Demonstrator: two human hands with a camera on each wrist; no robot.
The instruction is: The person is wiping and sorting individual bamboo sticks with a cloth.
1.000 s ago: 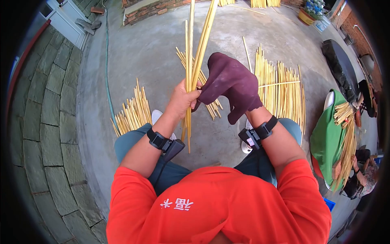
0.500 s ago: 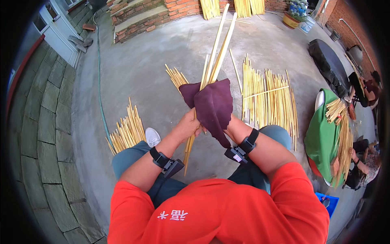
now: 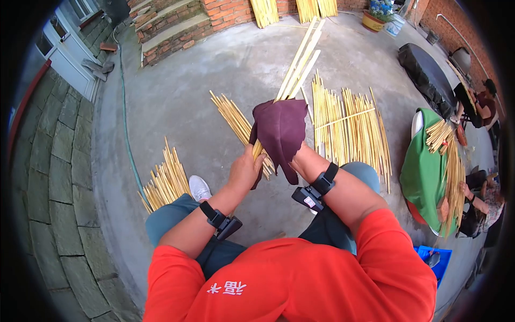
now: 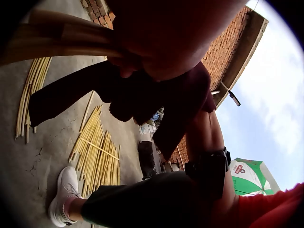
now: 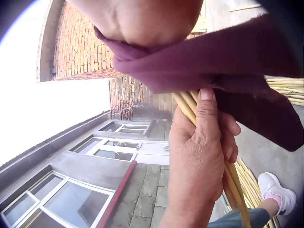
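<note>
My left hand (image 3: 244,167) grips a small bundle of long yellow sticks (image 3: 300,64) near their lower part. In the right wrist view its thumb lies along the sticks. A dark purple cloth (image 3: 281,127) wraps round the bundle just above that hand, its loose ends hanging down. My right hand (image 5: 147,19) holds the cloth around the sticks; its fingers are hidden under the fabric. Beyond the cloth the sticks slant up and away to the right, their far ends fanned apart.
On the concrete lie a stick pile (image 3: 166,182) at left, another (image 3: 236,123) ahead, and a wide spread (image 3: 351,129) at right with one stick across it. A green cover (image 3: 424,166) bearing sticks, a blue tray (image 3: 441,263) and seated people are farther right. Brick steps (image 3: 174,32) stand behind.
The right hand has brought the cloth from beside the sticks to around them, then farther up and away. The bundle now leans more to the right. The head view has shifted.
</note>
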